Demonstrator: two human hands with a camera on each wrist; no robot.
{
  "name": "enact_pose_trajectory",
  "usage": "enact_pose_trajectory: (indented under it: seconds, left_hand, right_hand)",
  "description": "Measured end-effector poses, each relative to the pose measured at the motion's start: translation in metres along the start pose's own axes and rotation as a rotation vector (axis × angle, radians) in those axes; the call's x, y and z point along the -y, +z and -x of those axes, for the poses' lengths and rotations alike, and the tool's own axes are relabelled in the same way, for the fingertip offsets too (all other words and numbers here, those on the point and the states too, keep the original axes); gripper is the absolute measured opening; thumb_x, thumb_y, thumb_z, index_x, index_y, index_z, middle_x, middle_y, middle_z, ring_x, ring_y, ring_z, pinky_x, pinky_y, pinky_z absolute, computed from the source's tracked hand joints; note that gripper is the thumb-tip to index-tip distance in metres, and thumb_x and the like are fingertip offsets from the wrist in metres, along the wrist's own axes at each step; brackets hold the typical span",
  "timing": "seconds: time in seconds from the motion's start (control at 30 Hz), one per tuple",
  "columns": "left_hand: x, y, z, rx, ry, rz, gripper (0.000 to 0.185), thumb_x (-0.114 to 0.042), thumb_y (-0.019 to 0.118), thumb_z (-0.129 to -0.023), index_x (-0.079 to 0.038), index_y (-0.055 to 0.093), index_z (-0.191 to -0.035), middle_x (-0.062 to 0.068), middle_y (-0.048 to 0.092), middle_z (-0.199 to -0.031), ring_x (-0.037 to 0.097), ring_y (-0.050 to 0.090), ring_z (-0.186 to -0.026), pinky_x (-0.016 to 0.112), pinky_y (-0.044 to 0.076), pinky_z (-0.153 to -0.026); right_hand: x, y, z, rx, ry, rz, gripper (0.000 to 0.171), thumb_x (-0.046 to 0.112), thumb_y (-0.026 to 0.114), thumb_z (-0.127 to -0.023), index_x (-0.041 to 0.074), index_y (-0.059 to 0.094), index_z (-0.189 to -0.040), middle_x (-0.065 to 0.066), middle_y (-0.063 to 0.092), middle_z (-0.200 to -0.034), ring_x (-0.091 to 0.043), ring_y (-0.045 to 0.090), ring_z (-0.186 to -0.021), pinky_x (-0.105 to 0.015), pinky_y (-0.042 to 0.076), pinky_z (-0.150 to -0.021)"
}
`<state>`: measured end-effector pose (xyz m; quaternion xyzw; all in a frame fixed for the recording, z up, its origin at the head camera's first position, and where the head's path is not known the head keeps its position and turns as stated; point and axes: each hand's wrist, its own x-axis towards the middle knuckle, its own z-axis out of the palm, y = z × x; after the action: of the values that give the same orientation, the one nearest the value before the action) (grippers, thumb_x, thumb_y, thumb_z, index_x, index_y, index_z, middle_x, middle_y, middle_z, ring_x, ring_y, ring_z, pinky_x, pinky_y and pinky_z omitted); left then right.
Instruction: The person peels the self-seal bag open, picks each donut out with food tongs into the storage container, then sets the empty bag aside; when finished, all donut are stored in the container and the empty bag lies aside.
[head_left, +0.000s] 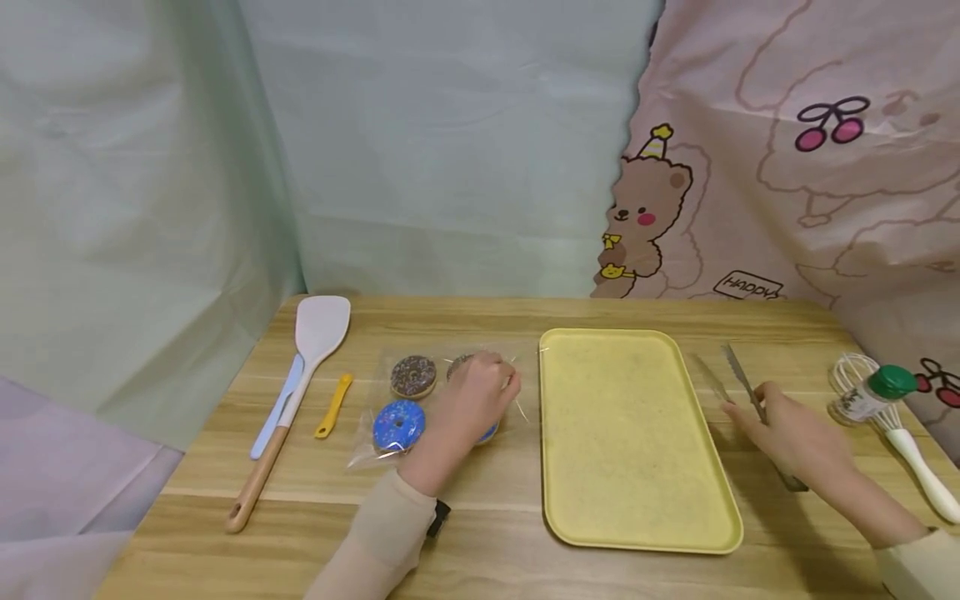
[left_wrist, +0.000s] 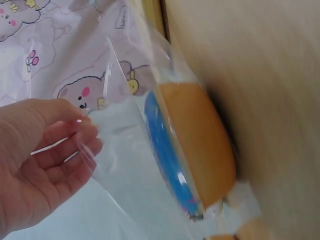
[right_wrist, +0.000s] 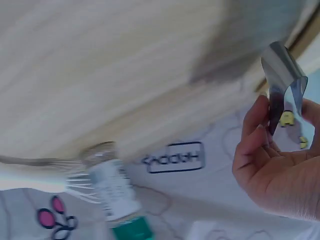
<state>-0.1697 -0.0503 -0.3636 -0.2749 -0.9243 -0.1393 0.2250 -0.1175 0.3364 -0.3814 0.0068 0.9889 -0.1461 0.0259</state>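
A clear plastic bag (head_left: 365,452) lies on the wooden table, left of a yellow tray (head_left: 630,433). It holds a chocolate sprinkled donut (head_left: 413,376), a blue iced donut (head_left: 399,424) and others hidden under my hand. My left hand (head_left: 498,383) sits curled on the bag. In the left wrist view its fingers (left_wrist: 85,145) pinch the clear film beside a blue iced donut (left_wrist: 195,160). My right hand (head_left: 750,408) holds a serrated knife (head_left: 738,373) right of the tray, fingers (right_wrist: 255,135) around the blade (right_wrist: 280,80).
A large white spatula (head_left: 315,342) with a wooden handle, a small pale blue spatula (head_left: 276,412) and a yellow tool (head_left: 333,406) lie at the left. A whisk (head_left: 911,442) and a green-capped bottle (head_left: 873,392) lie at the right edge. Cloth backdrops hang behind.
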Motion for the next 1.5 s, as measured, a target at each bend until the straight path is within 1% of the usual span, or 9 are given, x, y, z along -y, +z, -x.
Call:
enact_pose_trajectory:
  seconds: [0.1,0.23,0.43,0.57,0.7,0.77,1.03,1.27,1.5]
  left_hand:
    - [-0.004,0.000,0.003,0.019,-0.072,0.061,0.018,-0.007,0.062,-0.084,-0.008,0.068,-0.068,0.002,0.055,-0.066,0.018,0.056,-0.062,0.029,0.051,-0.054]
    - [-0.007,0.000,0.004,-0.016,-0.108,0.060,0.012,0.000,0.062,-0.081,-0.004,0.071,-0.074,0.004,0.056,-0.067,0.018,0.056,-0.062,0.028,0.051,-0.054]
    - [-0.002,0.000,-0.001,-0.079,0.007,0.018,0.020,-0.002,0.061,-0.084,-0.006,0.065,-0.065,0.002,0.050,-0.061,0.017,0.051,-0.057,0.027,0.047,-0.050]
    - [0.005,-0.005,-0.003,-0.013,0.089,0.052,0.018,-0.006,0.056,-0.087,-0.005,0.069,-0.075,0.004,0.060,-0.071,0.019,0.058,-0.068,0.029,0.051,-0.062]
    - [0.013,-0.013,-0.005,0.107,0.121,0.109,0.021,0.000,0.054,-0.083,-0.002,0.071,-0.095,0.007,0.067,-0.092,0.022,0.063,-0.089,0.035,0.052,-0.082]
    - [0.017,-0.016,-0.005,0.142,0.137,0.146,0.024,0.004,0.054,-0.081,-0.002,0.070,-0.099,0.008,0.067,-0.096,0.023,0.063,-0.092,0.036,0.051,-0.086]
    - [0.025,-0.017,-0.004,0.135,0.161,0.196,0.023,0.007,0.050,-0.088,-0.005,0.069,-0.094,0.005,0.066,-0.094,0.018,0.064,-0.087,0.026,0.053,-0.077]
    - [0.025,-0.015,-0.003,0.159,0.136,0.158,0.031,0.017,0.048,-0.079,-0.007,0.063,-0.093,0.004,0.066,-0.095,0.020,0.064,-0.086,0.029,0.053,-0.080]
    - [0.023,-0.016,-0.005,0.195,0.080,0.192,0.020,0.000,0.044,-0.093,-0.007,0.062,-0.098,0.005,0.070,-0.093,0.021,0.066,-0.086,0.030,0.054,-0.079]
  right_hand:
    - [0.021,-0.001,-0.003,-0.031,-0.051,-0.009,0.060,0.054,0.043,-0.094,-0.003,0.047,-0.111,-0.003,0.050,-0.063,-0.018,0.046,-0.052,-0.031,0.032,-0.038]
    - [0.049,0.002,-0.008,-0.054,-0.136,-0.017,0.054,0.053,0.048,-0.092,0.001,0.050,-0.108,0.000,0.048,-0.063,-0.015,0.044,-0.052,-0.029,0.033,-0.040]
    - [0.088,0.010,-0.022,-0.073,-0.265,-0.032,0.047,0.049,0.057,-0.089,0.007,0.054,-0.109,0.003,0.045,-0.062,-0.011,0.038,-0.050,-0.025,0.030,-0.041]
    - [0.106,0.017,-0.032,-0.077,-0.349,-0.024,0.044,0.044,0.063,-0.086,0.009,0.058,-0.111,0.002,0.048,-0.067,-0.009,0.038,-0.051,-0.024,0.031,-0.043]
    - [0.116,0.022,-0.042,-0.090,-0.450,0.020,0.041,0.041,0.067,-0.084,0.010,0.062,-0.111,0.000,0.056,-0.076,-0.007,0.043,-0.054,-0.023,0.036,-0.045]
    - [0.120,0.025,-0.048,-0.103,-0.511,0.047,0.040,0.039,0.069,-0.082,0.010,0.064,-0.110,-0.001,0.058,-0.078,-0.005,0.044,-0.055,-0.021,0.037,-0.046]
    - [0.139,0.037,-0.067,-0.152,-0.722,0.154,0.040,0.038,0.072,-0.078,0.016,0.069,-0.111,-0.002,0.058,-0.080,-0.004,0.038,-0.053,-0.026,0.034,-0.055]
    - [0.156,0.043,-0.078,-0.157,-0.735,0.146,0.042,0.040,0.073,-0.078,0.015,0.069,-0.112,-0.004,0.059,-0.082,-0.007,0.041,-0.054,-0.028,0.037,-0.055]
    - [0.167,0.047,-0.087,-0.095,-0.717,0.123,0.045,0.042,0.071,-0.079,0.014,0.068,-0.114,-0.006,0.060,-0.083,-0.007,0.040,-0.052,-0.026,0.034,-0.051]
